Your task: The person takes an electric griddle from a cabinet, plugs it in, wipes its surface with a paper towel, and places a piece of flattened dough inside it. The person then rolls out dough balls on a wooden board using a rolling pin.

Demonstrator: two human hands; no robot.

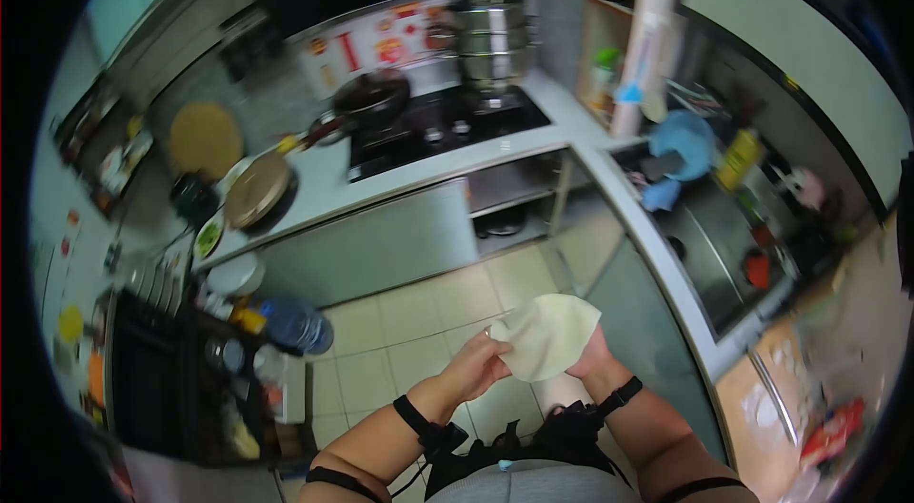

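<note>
A thin, round, pale sheet of dough [547, 336] hangs between my two hands, in front of my body and above the tiled floor. My left hand [476, 365] pinches its left edge with thumb and fingers. On the other side, my right hand [594, 355] is partly behind the sheet and grips its right edge; most of those fingers are hidden. The dough bends a little and its lower edge droops.
Ahead, a black stove [447, 132] carries a lidded pan [371, 101] and a stacked steamer [490, 41]. At right are a sink [700, 251] with a blue basin [683, 143] and a wooden board [747, 422]. A large water bottle [297, 326] stands on the floor at left.
</note>
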